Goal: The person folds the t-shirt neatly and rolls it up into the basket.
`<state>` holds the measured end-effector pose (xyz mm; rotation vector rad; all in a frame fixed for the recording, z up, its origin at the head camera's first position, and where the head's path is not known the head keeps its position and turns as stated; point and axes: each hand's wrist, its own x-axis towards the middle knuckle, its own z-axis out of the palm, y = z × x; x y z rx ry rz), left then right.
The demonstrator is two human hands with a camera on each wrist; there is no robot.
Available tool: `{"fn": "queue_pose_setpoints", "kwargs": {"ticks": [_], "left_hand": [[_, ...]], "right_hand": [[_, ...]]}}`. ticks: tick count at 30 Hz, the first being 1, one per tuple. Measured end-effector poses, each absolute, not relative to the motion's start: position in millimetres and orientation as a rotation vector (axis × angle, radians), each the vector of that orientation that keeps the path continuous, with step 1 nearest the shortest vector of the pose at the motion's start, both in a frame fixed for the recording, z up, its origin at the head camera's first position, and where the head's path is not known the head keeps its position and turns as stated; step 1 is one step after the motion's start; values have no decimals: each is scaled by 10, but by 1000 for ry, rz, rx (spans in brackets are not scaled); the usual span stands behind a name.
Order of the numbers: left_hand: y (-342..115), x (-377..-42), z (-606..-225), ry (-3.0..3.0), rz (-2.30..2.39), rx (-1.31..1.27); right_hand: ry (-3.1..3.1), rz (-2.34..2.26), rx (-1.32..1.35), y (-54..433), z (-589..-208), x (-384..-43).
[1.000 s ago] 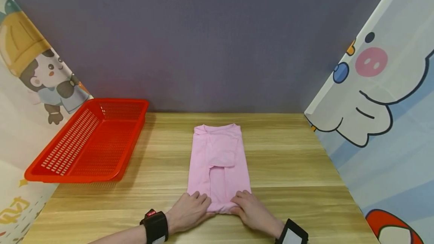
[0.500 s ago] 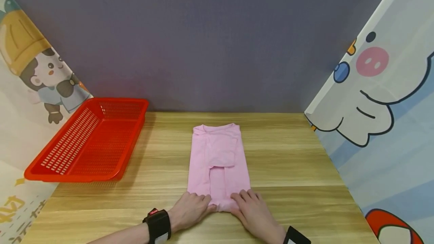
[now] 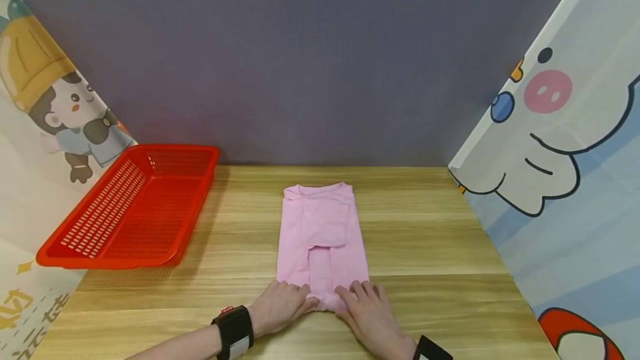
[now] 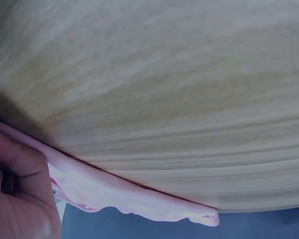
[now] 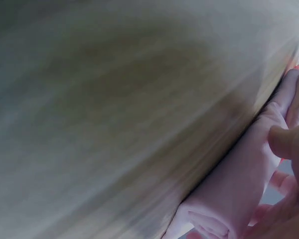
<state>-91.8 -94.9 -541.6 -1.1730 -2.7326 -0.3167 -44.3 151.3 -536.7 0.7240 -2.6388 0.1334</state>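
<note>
A pink shirt [image 3: 320, 232] lies on the table, folded into a long narrow shape with its collar at the far end and a sleeve folded over its middle. My left hand [image 3: 281, 305] grips the near left corner, fingers on top and thumb along the front edge. At the near right corner my right hand [image 3: 372, 315] holds the same edge between thumb and fingers. In the right wrist view this near edge of the shirt [image 5: 239, 179] forms a thick roll. The left wrist view shows the shirt's edge [image 4: 134, 196] lying along the tabletop beside the left thumb.
A red plastic basket [image 3: 165, 215] with slotted sides stands at the left of the wooden table [image 3: 425, 238]. A grey panel [image 3: 320, 60] rises behind the table, and cartoon-printed sheets [image 3: 550, 143] flank it. Each wrist wears a black strap [image 3: 234, 331].
The shirt's near edge has moved slightly away from me as it is rolled in. My right hand has shifted a little, with its fingers more spread on the shirt. The basket is unmoved.
</note>
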Motion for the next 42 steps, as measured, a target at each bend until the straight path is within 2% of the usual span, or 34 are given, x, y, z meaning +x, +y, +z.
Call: {"fn": "queue_pose_setpoints", "kwargs": {"ticks": [13, 24, 32, 42], "left_hand": [[-1001, -930, -5423, -2539, -52, -1200], [-1010, -925, -5478, -2392, 117, -1231], [-968, -899, -5543, -2397, 80, -1200], [-929, -963, -5489, -2629, -251, -1165]], "right_hand": [[-2862, 460, 791, 1493, -5249, -581], [-2973, 538, 758, 1488, -5205, -678], [-2951, 500, 734, 1470, -5226, -645], [-2752, 317, 815, 1533, -5317, -553]]}}
